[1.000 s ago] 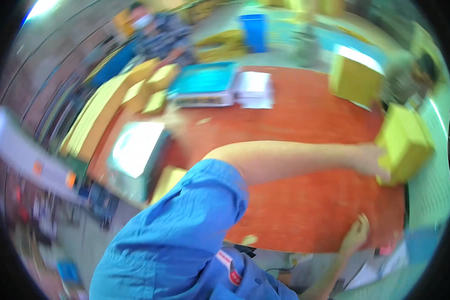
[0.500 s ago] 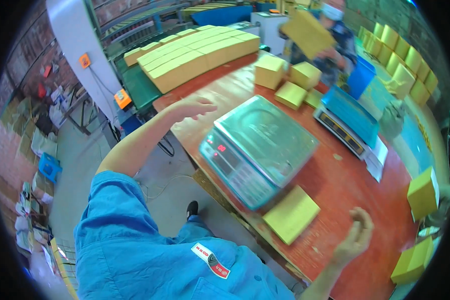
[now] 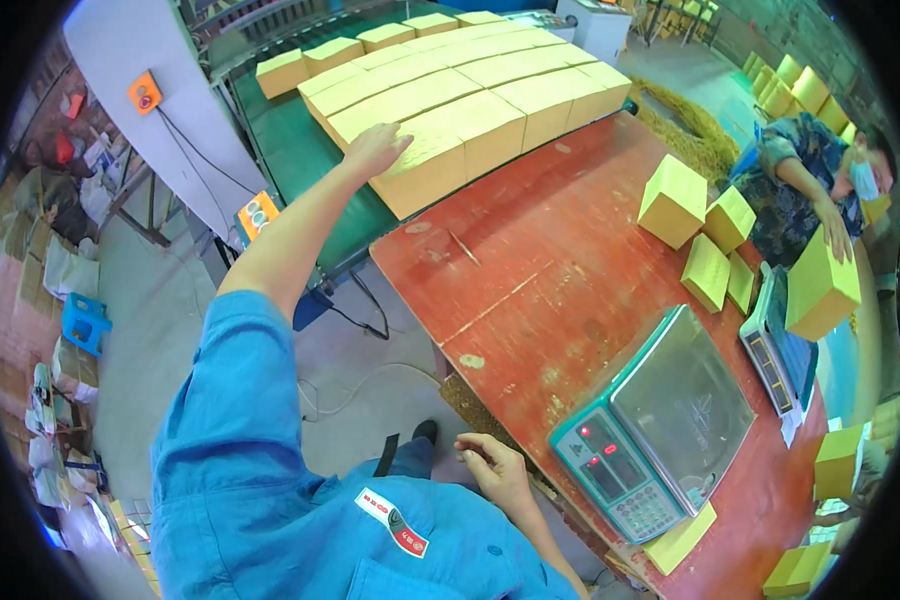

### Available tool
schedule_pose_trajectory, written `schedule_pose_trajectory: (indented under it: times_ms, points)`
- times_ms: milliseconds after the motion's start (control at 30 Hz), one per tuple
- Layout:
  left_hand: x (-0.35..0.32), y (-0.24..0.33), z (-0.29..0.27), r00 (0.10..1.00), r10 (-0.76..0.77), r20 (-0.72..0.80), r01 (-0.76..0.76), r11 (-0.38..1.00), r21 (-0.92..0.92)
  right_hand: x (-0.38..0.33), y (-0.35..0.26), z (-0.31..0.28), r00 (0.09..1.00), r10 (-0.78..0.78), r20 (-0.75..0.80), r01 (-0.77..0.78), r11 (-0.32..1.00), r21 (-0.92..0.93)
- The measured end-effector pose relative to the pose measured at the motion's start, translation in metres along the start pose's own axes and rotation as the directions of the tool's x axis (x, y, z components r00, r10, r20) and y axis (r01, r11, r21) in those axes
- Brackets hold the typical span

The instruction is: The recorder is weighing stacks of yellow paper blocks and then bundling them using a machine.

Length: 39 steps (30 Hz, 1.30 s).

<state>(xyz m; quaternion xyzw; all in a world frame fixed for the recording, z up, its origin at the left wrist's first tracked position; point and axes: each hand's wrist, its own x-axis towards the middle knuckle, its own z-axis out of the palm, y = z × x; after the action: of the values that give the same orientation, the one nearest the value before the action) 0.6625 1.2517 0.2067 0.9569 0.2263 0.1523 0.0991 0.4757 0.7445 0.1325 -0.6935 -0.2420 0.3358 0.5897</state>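
My left hand [image 3: 375, 152] is stretched out over the near left corner of a large array of yellow blocks [image 3: 495, 133], fingers extended and holding nothing. Whether the fingertips touch the top is hard to tell. The blocks lie in close rows. My right hand [image 3: 498, 470] hangs in front of my body beside the table edge, its fingers loosely bent, with nothing visible in it. Nearest to it on the red table [image 3: 530, 270] is a green and silver digital scale [image 3: 660, 425] with a bare pan. A flat yellow piece [image 3: 682, 540] lies partly hidden under the scale's near side.
Across the table a co-worker [image 3: 795, 190] has a hand on a yellow block [image 3: 825, 290] over a second scale [image 3: 775, 340]. Several smaller yellow blocks [image 3: 708, 270] stand beside it. An orange button box [image 3: 257, 215] is mounted left of the green conveyor [image 3: 355, 235].
The view has turned left. My left hand has moved from over the table to the block array, my right from the table to my body. The co-worker's block has come down to the second scale.
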Motion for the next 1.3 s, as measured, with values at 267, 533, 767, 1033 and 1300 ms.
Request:
schedule_pose_trajectory:
  times_ms: [267, 533, 767, 1033, 1300]
  points:
    - [0.08, -0.02, 0.008, 0.925, -0.084, 0.371, 0.078, 0.996, 0.03, 0.029, 0.013, 0.042, 0.958, 0.287, 0.001, -0.28, 0.934, 0.222]
    - [0.098, -0.035, 0.012, 0.73, -0.127, 0.672, 0.344, 0.917, -0.201, 0.037, 0.024, 0.055, 0.948, 0.317, 0.019, -0.299, 0.873, 0.385]
    - [0.031, 0.019, 0.002, 0.494, 0.226, 0.839, 0.506, 0.711, -0.489, 0.028, 0.031, 0.057, 0.928, 0.364, 0.08, -0.369, 0.864, 0.342]
    - [-0.149, 0.179, -0.018, 0.484, 0.448, 0.752, -0.289, 0.893, -0.346, 0.028, 0.066, 0.056, 0.974, 0.224, 0.025, -0.119, 0.415, 0.902]
    - [-0.26, 0.223, -0.05, 0.668, 0.743, 0.049, -0.741, 0.67, -0.046, 0.022, 0.061, 0.026, 0.998, -0.048, 0.035, -0.024, 0.206, 0.978]
